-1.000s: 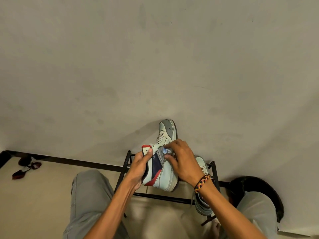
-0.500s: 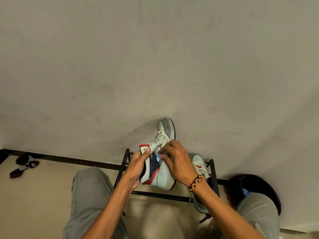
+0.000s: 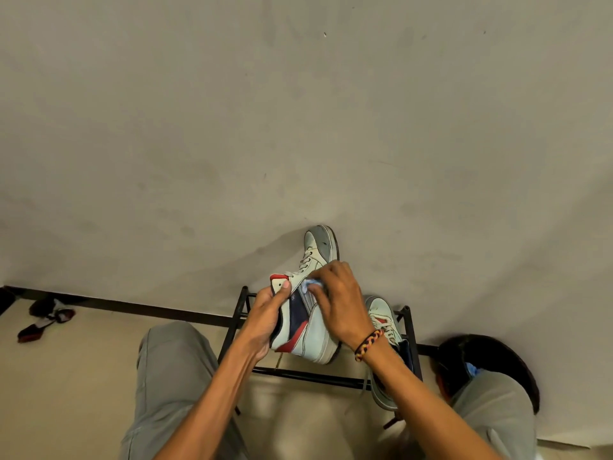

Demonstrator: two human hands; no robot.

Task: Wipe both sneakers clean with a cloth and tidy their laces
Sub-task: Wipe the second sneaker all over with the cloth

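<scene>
Sneaker (image 3: 313, 330) held up by the left hand (image 3: 265, 322) gripping its heel collar. Right hand (image 3: 341, 303) presses a blue cloth (image 3: 306, 286) against its side; second sneaker (image 3: 381, 317) rests on the black rack (image 3: 298, 375).

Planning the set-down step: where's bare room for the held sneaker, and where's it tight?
Free: bare floor between the left knee and the dark items by the baseboard. The rack looks open on its left half, under the held sneaker. Crowded: the rack's right end, where the second sneaker sits under the right hand, beside a dark bag.
</scene>
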